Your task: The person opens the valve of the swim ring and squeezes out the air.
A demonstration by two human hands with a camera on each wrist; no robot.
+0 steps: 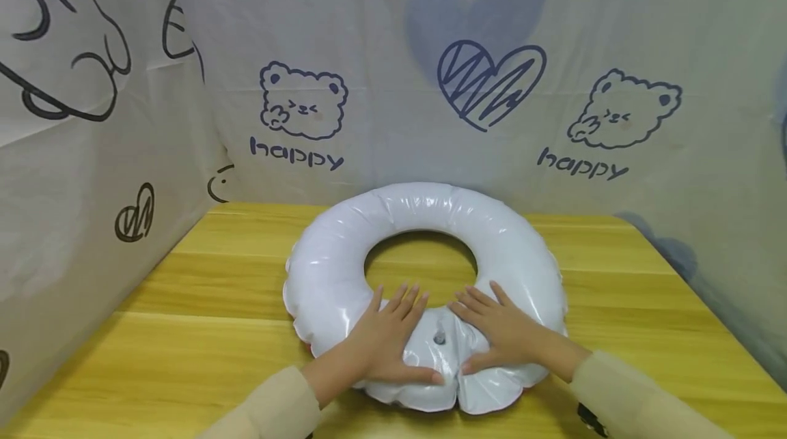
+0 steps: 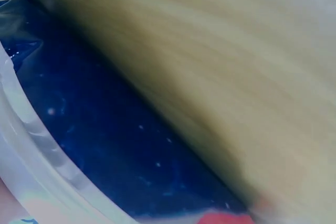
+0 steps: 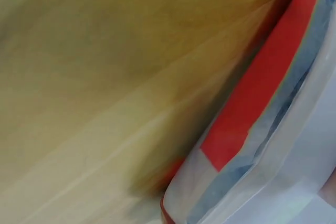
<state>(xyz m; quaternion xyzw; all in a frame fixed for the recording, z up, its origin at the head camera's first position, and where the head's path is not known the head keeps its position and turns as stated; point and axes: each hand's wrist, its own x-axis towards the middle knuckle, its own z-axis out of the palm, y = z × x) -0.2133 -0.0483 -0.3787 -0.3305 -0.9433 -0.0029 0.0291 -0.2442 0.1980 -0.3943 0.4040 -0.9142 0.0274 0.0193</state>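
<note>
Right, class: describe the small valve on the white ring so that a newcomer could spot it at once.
On the yellow wood-grain table lies a big white inflatable ring. On its near side, between the left hand and the right hand, sits the valve. It is the small grey nub, set apart by colour from the glossy white around it.

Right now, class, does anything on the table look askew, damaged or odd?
Between the left hand and right hand, a deep crease puckers the near side of the white swim ring, by the valve; odd, since the far side looks plump. No tear shows.
</note>
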